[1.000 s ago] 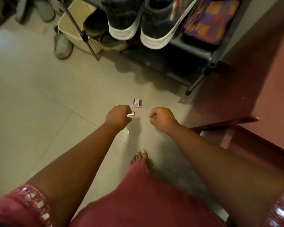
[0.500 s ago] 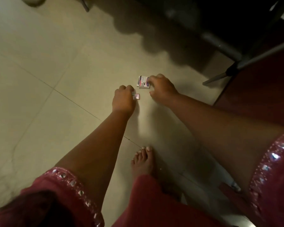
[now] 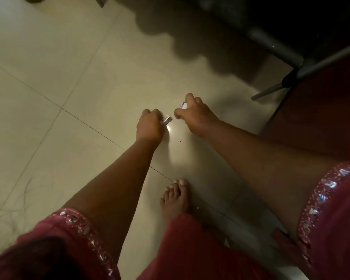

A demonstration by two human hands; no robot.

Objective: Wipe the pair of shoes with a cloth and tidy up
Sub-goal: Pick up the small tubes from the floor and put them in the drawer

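My left hand (image 3: 149, 126) is curled around a small pale wrapper (image 3: 166, 119) that sticks out to the right of the fingers. My right hand (image 3: 194, 113) grips a second small white packet (image 3: 183, 105), lifted just off the tiled floor (image 3: 69, 77). Both hands hang low over the floor, a short gap between them. The shoes and the cloth are out of view.
The shoe rack's dark lower shelf and grey legs (image 3: 279, 49) stand at the top right, casting a shadow on the tiles. A dark red surface (image 3: 321, 118) borders the floor on the right. My bare foot (image 3: 176, 199) stands below the hands.
The view dropped from the rack down to the floor. My right hand reached the packet lying on the tiles, closed on it and picked it up. My left hand kept its wrapper.
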